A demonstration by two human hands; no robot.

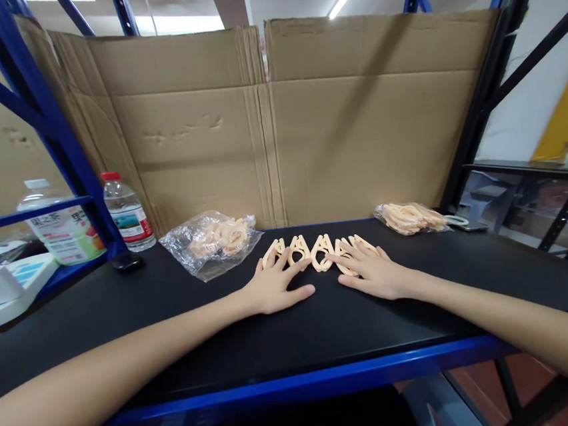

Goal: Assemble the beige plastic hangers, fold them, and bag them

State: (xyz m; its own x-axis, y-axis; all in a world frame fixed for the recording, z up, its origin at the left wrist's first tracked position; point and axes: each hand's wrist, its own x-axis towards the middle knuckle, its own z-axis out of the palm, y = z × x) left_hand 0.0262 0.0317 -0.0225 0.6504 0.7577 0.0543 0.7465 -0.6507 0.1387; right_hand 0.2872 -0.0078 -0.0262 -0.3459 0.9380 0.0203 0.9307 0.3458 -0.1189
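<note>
Several cream-coloured clips [321,253], shaped like large clothes pegs with a round hole in the body, lie in a row on the black tabletop [296,339]. My left hand [274,285] rests palm down at the row's left end, fingers spread and touching the clips there. At the right end, my right hand [374,274] lies with its fingers stretched over more clips, partly hiding them. Neither hand grips anything. Between the two hands the middle clip shows almost whole.
Behind the row, a clear plastic bag [211,242] of cream pieces lies left and another bag [410,218] right. A red-capped water bottle [127,213], a dark mouse-like object [126,261] and a larger bottle [62,224] stand at left. Cardboard [197,141] walls the back.
</note>
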